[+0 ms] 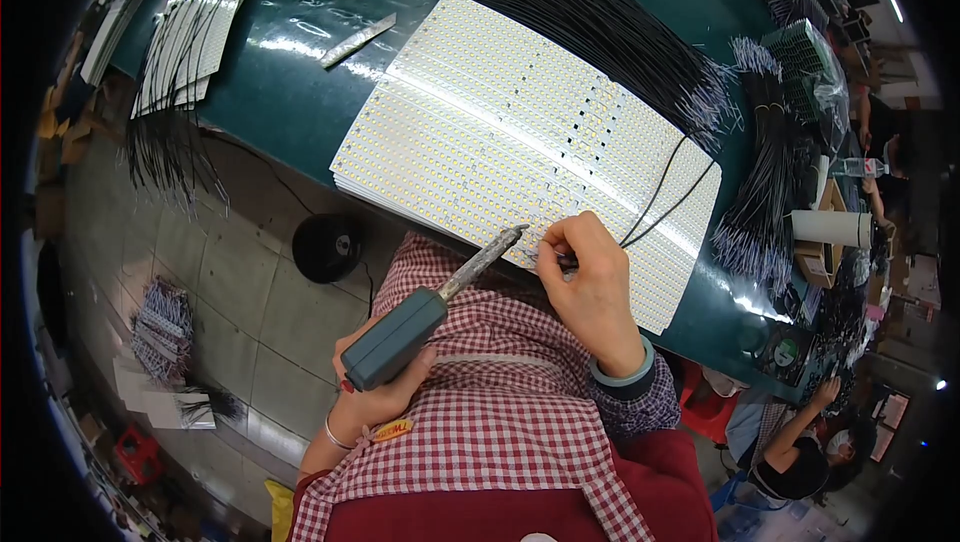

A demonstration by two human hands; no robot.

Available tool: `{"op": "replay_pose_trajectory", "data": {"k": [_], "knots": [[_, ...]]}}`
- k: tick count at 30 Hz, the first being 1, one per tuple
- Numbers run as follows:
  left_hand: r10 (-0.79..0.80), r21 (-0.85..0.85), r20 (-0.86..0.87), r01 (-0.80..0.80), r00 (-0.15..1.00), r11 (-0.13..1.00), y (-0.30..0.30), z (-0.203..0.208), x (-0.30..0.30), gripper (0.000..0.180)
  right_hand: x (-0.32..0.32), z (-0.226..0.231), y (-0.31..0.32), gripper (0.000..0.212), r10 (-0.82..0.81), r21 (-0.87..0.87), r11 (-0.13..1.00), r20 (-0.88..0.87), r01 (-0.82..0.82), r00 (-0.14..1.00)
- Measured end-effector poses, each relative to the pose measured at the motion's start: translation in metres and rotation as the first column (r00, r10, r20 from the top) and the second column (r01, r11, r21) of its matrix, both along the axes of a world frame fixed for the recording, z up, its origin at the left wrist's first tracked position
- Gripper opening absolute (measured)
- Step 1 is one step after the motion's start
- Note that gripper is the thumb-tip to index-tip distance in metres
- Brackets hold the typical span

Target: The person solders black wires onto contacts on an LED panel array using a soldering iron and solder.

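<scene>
Left fingers (418, 369) grip soldering iron (399, 340), right fingers (575, 232) black wire (665, 177).

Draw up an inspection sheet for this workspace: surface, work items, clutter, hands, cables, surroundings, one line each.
Surface: green table, shiny in patches.
Work items: stack of white boards dotted with small yellowish squares; soldering iron.
Clutter: metal strip beyond the boards; clear bottle at far right.
Hands: left hand grips the iron's green handle; right hand pinches black wire over the near edge of the boards.
Cables: large wire bundle behind the boards; tied bundle to their right.
Surroundings: black bin on tiled floor; another person at lower right.
</scene>
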State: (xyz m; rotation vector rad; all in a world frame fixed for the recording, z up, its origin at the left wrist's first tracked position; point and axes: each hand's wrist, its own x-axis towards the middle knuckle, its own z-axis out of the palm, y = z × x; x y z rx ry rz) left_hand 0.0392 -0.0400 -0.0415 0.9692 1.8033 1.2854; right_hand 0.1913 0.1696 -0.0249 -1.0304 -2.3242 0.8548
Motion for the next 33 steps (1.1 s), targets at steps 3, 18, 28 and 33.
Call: {"op": "replay_pose_trajectory", "data": {"k": [3, 18, 28, 33], "knots": [[0.010, -0.004, -0.001, -0.010, 1.000, 1.000, -0.001, 0.000, 0.000, 0.025, 0.003, 0.003, 0.001, 0.011, 0.033, -0.054, 0.998, -0.040, -0.035, 0.999], [0.059, 0.118, -0.093, -0.047, 0.994, 0.992, 0.001, -0.008, 0.001, 0.021, 0.008, 0.010, 0.002, 0.007, 0.078, -0.118, 0.990, -0.037, -0.082, 0.996], [0.060, 0.120, -0.054, -0.053, 0.997, 0.991, 0.001, -0.011, 0.002, 0.022, 0.005, 0.003, -0.002, 0.010, 0.010, -0.038, 0.999, -0.036, -0.011, 0.999], [0.054, 0.137, -0.056, -0.046, 0.997, 0.989, 0.003, -0.012, 0.002, 0.022, 0.000, -0.005, -0.004, 0.014, -0.019, 0.044, 0.999, -0.030, 0.020, 0.999]]}}
